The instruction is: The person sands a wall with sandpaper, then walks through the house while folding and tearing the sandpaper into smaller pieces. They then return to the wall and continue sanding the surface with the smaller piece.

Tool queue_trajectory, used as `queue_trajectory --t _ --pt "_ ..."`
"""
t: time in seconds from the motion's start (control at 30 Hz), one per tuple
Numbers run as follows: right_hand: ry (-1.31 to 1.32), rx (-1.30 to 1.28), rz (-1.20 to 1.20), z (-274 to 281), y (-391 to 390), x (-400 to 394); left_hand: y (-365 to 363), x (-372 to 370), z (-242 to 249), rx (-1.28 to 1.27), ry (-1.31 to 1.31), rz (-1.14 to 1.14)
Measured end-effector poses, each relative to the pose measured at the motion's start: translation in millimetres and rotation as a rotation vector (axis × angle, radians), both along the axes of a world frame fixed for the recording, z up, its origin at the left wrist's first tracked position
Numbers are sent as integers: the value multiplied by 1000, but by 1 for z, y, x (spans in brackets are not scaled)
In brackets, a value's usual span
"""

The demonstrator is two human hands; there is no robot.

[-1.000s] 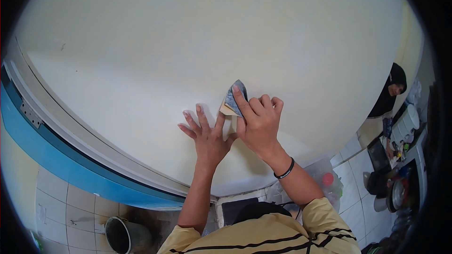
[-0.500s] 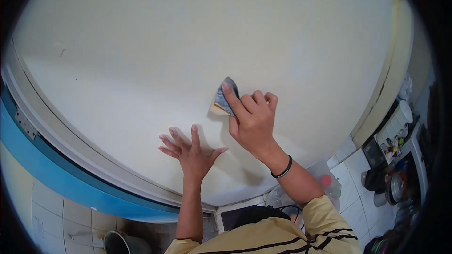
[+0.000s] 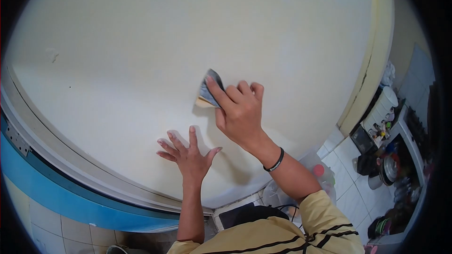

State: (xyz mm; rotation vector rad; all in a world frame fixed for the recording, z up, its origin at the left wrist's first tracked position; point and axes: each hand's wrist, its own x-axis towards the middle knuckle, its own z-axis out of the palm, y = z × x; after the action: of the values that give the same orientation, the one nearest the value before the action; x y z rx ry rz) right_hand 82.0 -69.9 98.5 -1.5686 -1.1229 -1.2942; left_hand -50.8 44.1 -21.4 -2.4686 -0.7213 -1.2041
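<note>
From my end: left hand [image 3: 190, 157] on the broad flat surface [image 3: 212, 28], below and left of right hand [image 3: 242, 113] in view. Folded sheet [image 3: 213, 91] against same surface, under right forefinger, left of that hand's knuckles, above left hand. Wristband [image 3: 274, 161] round right wrist. Lower left I get frame strip [image 3: 70, 202], hinge plate [image 3: 18, 138] at its far end. Past right arm: floor tiles [image 3: 347, 171], then pots [image 3: 390, 167], well apart from both hands.

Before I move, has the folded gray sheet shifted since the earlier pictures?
Yes: the folded gray sheet has moved left, nearer the small dark dot on the pale surface, and the right hand with it.
</note>
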Motion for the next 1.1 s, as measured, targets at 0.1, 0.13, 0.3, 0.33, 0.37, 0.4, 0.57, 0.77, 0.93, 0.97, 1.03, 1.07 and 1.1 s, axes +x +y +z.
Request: queue_trajectory --t 0.1,0.13,0.3,0.33,0.37,0.4,0.57,0.77,0.93,0.97,1.03,1.07,1.1 --pt "-17 12 52 17 8 -3 0 1 0 -2 -13 -6" --pt "-23 9 47 15 5 -2 0 2 0 -5 -19 -11" --pt "30 -34 -38 -16 -10 4 -1 0 0 -56 -14 -16" --pt "29 -33 -42 -12 -9 3 -1 0 1 -54 -14 -20" --pt "-1 -19 -25 -6 -6 4 0 -1 1 -64 -12 -25" --pt "-33 -9 -8 2 -4 3 -1 0 -1 -78 -11 -30" --pt "-17 -23 25 6 -5 3 -2 1 -1 -92 -27 -43" --pt "1 -11 35 11 0 0 0 1 0 -92 -38 -55" --pt "0 -53 -24 -16 -14 6 1 0 -1 -79 -36 -67" --pt "68 -110 -88 -40 -27 9 2 0 0 -60 -42 -68" --pt "195 -215 -162 -98 -63 12 1 1 -2 -67 -51 -66" --pt "259 -253 -173 -127 -83 11 -1 1 -1 -64 -66 -73" --pt "343 -316 -200 -155 -105 6 -2 3 2 -58 -83 -79"
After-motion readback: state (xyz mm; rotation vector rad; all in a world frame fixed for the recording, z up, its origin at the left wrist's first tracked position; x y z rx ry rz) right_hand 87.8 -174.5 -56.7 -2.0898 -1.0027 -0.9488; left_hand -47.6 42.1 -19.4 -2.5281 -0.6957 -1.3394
